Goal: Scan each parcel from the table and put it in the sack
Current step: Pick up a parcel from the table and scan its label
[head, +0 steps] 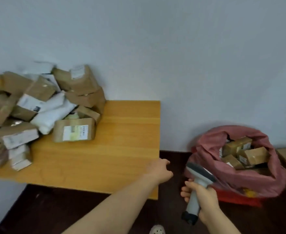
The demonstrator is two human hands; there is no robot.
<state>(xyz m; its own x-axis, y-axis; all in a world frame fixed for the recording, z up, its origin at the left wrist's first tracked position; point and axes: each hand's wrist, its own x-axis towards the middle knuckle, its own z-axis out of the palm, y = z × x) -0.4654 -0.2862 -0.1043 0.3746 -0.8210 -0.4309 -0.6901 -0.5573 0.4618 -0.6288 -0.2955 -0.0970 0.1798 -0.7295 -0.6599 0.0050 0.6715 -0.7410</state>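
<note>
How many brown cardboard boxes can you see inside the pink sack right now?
3 brown cardboard boxes show in the pink plastic sack: one at the back, one to the right, one in front. Others may lie hidden beneath.

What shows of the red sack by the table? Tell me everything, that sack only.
The sack is pinkish-red, thin and crinkled, like plastic. It stands slumped on the dark floor right of the table, near the wall, mouth open upward. Brown cardboard parcels with white labels lie inside. A brighter red patch shows at its base. The head of the scanner overlaps its near-left side; contact cannot be told.
</note>
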